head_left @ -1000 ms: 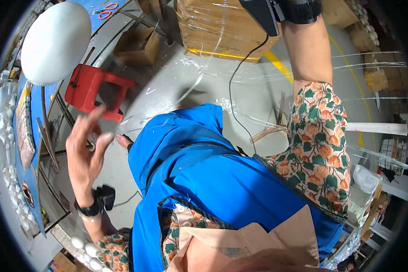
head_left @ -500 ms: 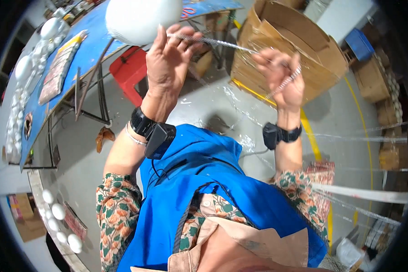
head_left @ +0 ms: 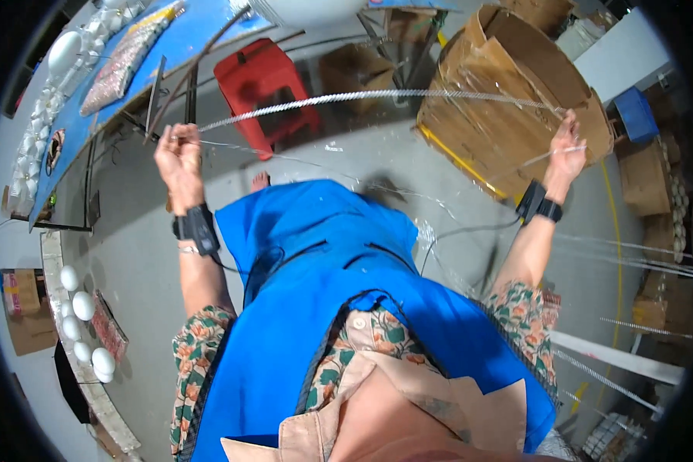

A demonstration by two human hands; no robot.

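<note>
A silvery twisted cord (head_left: 346,97) stretches in a slight upward bow between my two hands, held well apart. My left hand (head_left: 179,162) pinches one end with its fingers closed, in front of the blue table. At the other end, my right hand (head_left: 566,154) grips the cord with curled fingers, in front of the large cardboard box. A short piece of strand sticks out beside the right palm. From the left fingers a thinner clear strand (head_left: 308,160) trails toward the floor. A large white ball (head_left: 309,11) shows partly at the top edge.
A red plastic stool (head_left: 258,77) stands beyond the cord. The blue table (head_left: 73,162) carries a filled plastic bag (head_left: 131,58) and strung white balls. A big open cardboard box (head_left: 508,108) stands at right. More white balls (head_left: 83,306) lie on a ledge at lower left.
My hands have moved far apart, left hand to the left and right hand to the right, drawing the cord out between them. The white ball now sits higher in the view.
</note>
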